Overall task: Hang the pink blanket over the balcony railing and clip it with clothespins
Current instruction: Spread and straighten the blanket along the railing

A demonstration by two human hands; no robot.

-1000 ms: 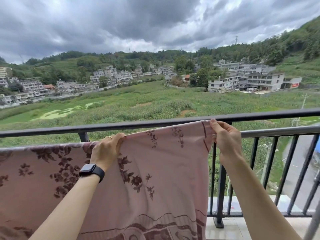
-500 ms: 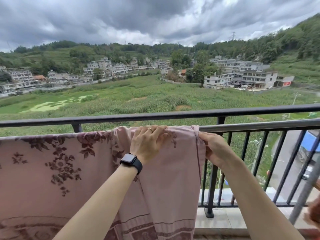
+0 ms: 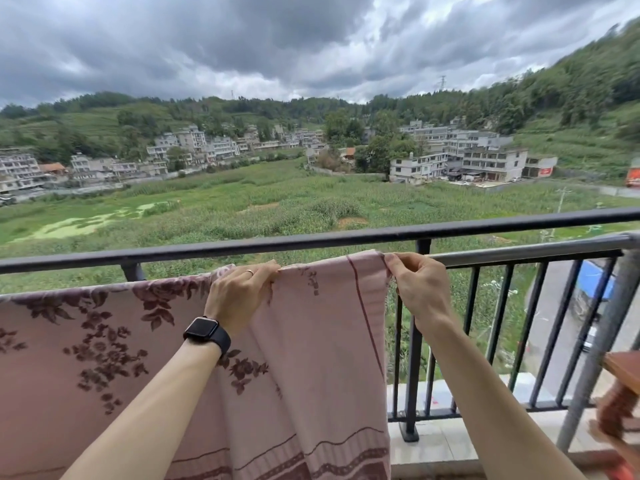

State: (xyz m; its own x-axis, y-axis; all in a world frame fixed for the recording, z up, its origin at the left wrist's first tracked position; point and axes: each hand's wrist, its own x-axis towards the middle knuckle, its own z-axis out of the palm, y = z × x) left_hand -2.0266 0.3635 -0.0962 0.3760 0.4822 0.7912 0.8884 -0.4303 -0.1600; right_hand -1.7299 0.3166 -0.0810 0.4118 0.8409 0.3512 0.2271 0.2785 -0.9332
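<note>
The pink blanket (image 3: 311, 358) with dark floral print hangs over a silver rail (image 3: 519, 253) just inside the black balcony railing (image 3: 311, 239), and it spreads off the left edge. My left hand (image 3: 239, 292), with a ring and a black watch on the wrist, pinches the blanket's top fold. My right hand (image 3: 420, 289) pinches the blanket's top right corner at the rail. No clothespins are in view.
Black vertical bars (image 3: 414, 358) run below the railing to a tiled ledge (image 3: 450, 441). A grey metal post (image 3: 602, 348) and a reddish wooden object (image 3: 620, 403) stand at the right edge. Beyond lie fields, buildings and a road far below.
Both hands have shifted right along the rail, drawing the blanket's top edge with them. The left hand went from lying flat on the fold to pinching it. The view has tilted up.
</note>
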